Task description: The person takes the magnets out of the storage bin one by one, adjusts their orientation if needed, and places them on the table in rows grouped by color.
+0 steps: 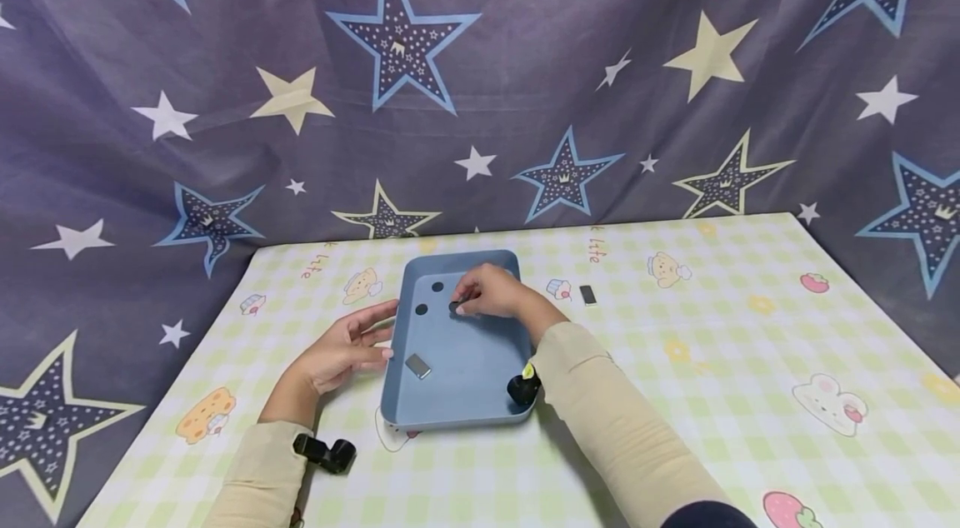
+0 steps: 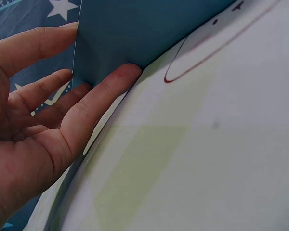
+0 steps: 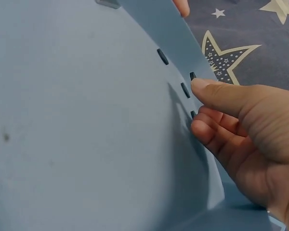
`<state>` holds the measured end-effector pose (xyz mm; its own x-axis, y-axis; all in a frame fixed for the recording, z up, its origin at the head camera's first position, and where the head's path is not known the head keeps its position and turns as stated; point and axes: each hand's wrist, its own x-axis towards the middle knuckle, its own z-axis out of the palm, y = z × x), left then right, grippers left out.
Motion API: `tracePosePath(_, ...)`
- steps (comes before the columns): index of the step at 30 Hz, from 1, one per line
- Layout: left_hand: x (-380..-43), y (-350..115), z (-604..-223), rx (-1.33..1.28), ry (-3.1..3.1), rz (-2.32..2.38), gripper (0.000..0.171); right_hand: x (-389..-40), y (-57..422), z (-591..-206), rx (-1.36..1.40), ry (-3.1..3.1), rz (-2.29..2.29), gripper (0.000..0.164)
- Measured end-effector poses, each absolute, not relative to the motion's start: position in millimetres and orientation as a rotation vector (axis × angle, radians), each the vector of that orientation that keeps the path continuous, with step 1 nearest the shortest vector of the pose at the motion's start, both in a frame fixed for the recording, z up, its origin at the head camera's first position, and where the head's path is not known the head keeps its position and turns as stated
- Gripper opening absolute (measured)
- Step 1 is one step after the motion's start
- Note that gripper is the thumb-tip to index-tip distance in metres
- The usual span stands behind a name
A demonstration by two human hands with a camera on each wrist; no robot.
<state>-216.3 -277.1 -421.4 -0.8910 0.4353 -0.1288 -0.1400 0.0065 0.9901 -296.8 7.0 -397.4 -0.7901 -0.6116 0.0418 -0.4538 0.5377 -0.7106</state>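
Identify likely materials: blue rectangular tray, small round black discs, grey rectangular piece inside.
Blue tray: probably plastic, matte; uniform colour, smooth rounded corners.
Black discs: rubber or plastic, can't tell; dull, evenly dark.
Grey piece: possibly metal or glossy plastic; pale edge, slight sheen.

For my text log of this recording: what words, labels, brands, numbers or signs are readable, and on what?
"k life": tablecloth, far edge, right of the tray.
"k life": same edge, left of the tray.
Yellow label by the right wrist camera: too small to read.
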Motion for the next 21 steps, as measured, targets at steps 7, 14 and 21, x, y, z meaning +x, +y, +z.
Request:
tracePosePath(7,-216.7,-277.0,-421.1,0.310,1.886,1.940,0.084,-295.6,11.5,-386.6,-0.901,2.493,-1.154,0.012)
tracePosePath(14,-216.4,-277.0,-420.6,0.322,1.889,1.943,0.085,-291.0,22.7,-374.3,-0.886,2.492,-1.168,0.013)
tracePosePath(21,-216.5,-276.6,-421.4,0.332,1.883,1.944,0.086,-289.8,31.8,-372.1,-0.885,2.489,-1.208,0.014)
